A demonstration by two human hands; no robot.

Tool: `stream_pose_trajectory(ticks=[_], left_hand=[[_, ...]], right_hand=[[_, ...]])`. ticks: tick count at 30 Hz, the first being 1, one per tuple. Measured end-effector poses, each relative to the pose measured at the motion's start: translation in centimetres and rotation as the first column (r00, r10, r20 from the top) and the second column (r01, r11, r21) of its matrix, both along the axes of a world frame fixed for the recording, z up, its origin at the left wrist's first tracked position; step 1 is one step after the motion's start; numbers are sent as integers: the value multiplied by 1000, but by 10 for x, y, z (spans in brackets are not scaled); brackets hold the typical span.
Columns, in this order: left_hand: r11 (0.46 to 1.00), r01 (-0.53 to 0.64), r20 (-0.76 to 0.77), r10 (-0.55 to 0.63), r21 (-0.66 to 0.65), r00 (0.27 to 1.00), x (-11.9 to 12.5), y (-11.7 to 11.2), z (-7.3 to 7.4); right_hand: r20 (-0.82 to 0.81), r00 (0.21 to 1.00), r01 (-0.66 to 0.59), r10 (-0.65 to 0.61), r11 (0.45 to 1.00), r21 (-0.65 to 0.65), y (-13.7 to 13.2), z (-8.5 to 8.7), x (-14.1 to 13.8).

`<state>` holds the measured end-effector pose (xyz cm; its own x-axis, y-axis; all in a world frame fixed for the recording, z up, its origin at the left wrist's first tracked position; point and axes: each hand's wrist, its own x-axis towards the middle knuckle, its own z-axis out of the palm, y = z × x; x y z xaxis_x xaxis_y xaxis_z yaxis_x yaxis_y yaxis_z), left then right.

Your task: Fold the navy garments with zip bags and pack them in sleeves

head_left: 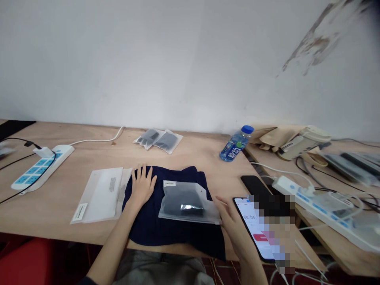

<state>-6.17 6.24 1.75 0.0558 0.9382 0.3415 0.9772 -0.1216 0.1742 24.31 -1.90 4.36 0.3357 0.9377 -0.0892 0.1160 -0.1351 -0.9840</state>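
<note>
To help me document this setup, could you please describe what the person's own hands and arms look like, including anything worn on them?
The left hand and right hand are bare, with no gloves or rings showing. The left forearm and right forearm are bare too, with no watch in view. A dark sleeve edge just shows at the bottom of the view.

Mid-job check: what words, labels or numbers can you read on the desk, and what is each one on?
"00:04" on the smartphone screen.
Blue lettering on the water bottle: too blurred to read.
White sticker on the frosted plastic bag: too small to read.
White label and printed block on the flat plastic bag: too small to read.
</note>
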Motion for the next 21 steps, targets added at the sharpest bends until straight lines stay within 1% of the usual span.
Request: stream_pose_trajectory(ticks=[1,2,4,6,7,9,12,14,17,19,21], left_hand=[[1000,23,34,-23,10,999,0,-2,5],[997,70,83,-71,11,994,1,-7,12],[978,209,209,-203,-4,957,3,-22,25],[947,322,328,-300,-14,896,9,-43,36],[934,357,369,-327,-16,870,12,-54,39],[921,391,408,-352,-13,843,20,-74,42],[927,375,402,-353,26,845,29,-92,36],[941,331,384,-334,77,861,30,-95,31],[950,271,374,-311,156,874,25,-93,26],[946,244,374,-309,211,874,20,-90,27],[938,219,375,-312,270,873,16,-85,31]], right_hand=[[-31,999,-17,17,1000,-16,-2,2,-2],[-72,997,-33,31,999,-24,-3,4,-5],[-184,983,-27,22,999,-26,-1,8,-14],[-289,957,25,-28,1000,-17,5,11,-24],[-333,942,56,-54,998,-4,9,12,-29],[-414,906,113,-86,993,42,16,15,-38],[-462,885,130,-56,983,130,22,22,-49],[-415,910,82,-2,981,177,20,28,-54],[-305,952,18,41,982,190,13,38,-56],[-252,967,11,32,986,168,8,44,-56],[-218,976,23,13,987,162,4,48,-56]])
